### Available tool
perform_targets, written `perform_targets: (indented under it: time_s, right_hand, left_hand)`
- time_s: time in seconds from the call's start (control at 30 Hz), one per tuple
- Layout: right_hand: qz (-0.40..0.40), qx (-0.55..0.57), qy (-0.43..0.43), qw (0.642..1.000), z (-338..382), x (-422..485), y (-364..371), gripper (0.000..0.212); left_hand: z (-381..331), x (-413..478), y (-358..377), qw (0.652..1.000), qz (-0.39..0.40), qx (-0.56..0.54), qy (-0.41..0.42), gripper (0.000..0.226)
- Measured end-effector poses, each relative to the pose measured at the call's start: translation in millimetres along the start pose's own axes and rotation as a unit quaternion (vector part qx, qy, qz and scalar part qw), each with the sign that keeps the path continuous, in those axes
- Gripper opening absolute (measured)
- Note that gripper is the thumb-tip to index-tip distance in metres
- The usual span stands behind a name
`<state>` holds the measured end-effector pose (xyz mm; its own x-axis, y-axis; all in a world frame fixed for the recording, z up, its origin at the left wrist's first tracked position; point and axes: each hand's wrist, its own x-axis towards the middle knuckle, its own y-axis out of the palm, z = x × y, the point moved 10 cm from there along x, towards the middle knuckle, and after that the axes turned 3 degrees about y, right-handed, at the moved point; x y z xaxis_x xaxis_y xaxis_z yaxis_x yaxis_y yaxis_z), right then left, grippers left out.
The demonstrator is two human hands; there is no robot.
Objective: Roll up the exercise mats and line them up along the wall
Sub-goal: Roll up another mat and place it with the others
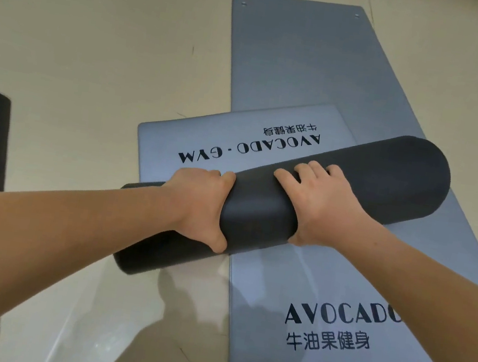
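tiled floor [98,38], rolling seems nearly done: left grip [197,202] and right grip [323,205] clamp the mat roll [385,177]; next, push over the far flat end.

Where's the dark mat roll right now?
Head view, centre: the dark mat roll lies diagonally across the flat grey mat on the floor, gripped by the left hand and the right hand.

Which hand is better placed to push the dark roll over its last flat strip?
Right, probably. The right hand sits over the top of the dark roll, nearer its middle. The left hand wraps it, fingers curled down the far side, in the roll's path.
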<state>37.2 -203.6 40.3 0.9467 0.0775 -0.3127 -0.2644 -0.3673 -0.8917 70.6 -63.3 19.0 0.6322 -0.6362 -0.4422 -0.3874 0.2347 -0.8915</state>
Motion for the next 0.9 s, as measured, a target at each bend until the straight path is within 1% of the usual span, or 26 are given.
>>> perform_targets:
  time_s: [0.03,0.1,0.2,0.27,0.33,0.37,0.47,0.5,0.53,0.57,0.63,0.7,0.73,0.77,0.8,0.87,0.9]
  right_hand:
    - [0.024,-0.001,-0.012,1.000,-1,-7,0,0.116]
    - [0.101,0.015,-0.032,0.994,-3,-22,1,0.120]
    - [0.198,0.082,-0.034,0.976,0,-43,-1,0.123]
    - [0.228,0.107,-0.026,0.967,4,-54,-3,0.126]
    - [0.219,0.081,-0.010,0.972,11,-58,-7,0.133]
    - [0.208,0.061,0.004,0.976,15,-58,-9,0.137]
    - [0.184,0.015,0.043,0.982,26,-49,-7,0.148]
    - [0.176,-0.003,0.043,0.984,29,-44,-7,0.150]
    - [0.167,-0.012,0.037,0.985,31,-38,-8,0.149]
    - [0.161,-0.008,0.030,0.987,31,-32,-10,0.147]
    - [0.164,0.015,0.009,0.986,27,-19,-17,0.142]
    - [0.171,0.051,0.001,0.984,17,-7,-27,0.139]
    - [0.176,0.075,0.005,0.982,11,-2,-31,0.140]
    - [0.184,0.099,0.010,0.978,6,3,-34,0.140]
    - [0.193,0.122,0.016,0.973,3,7,-35,0.139]
    - [0.188,0.149,0.029,0.970,3,16,-39,0.136]
    - [0.169,0.150,0.034,0.974,5,19,-45,0.133]
  left_hand:
    - [-6,-6,2,1.000,0.013,-0.023,0.008,0.083]
    - [-16,-17,10,0.995,0.058,-0.073,0.021,0.079]
    - [-24,-28,25,0.976,0.142,-0.161,0.030,0.075]
    - [-17,-27,34,0.959,0.178,-0.218,0.025,0.075]
    - [-2,-20,37,0.946,0.188,-0.265,0.007,0.080]
    - [9,-17,35,0.945,0.180,-0.274,-0.005,0.089]
    - [38,-10,19,0.954,0.130,-0.270,-0.024,0.139]
    - [43,-10,10,0.960,0.111,-0.256,-0.024,0.145]
    - [46,-12,0,0.970,0.090,-0.223,-0.023,0.141]
    - [47,-16,-10,0.982,0.070,-0.173,-0.024,0.131]
    - [45,-25,-30,0.998,0.015,-0.053,-0.029,0.103]
    - [29,-37,-44,0.999,-0.043,0.025,-0.014,0.070]
    - [18,-42,-43,0.997,-0.061,0.044,-0.001,0.061]
    - [8,-47,-36,0.996,-0.068,0.051,0.007,0.062]
    - [0,-52,-23,0.997,-0.059,0.051,0.007,0.073]
    - [-2,-57,6,0.998,-0.030,0.057,-0.014,0.117]
    - [2,-56,16,0.997,-0.026,0.064,-0.023,0.134]
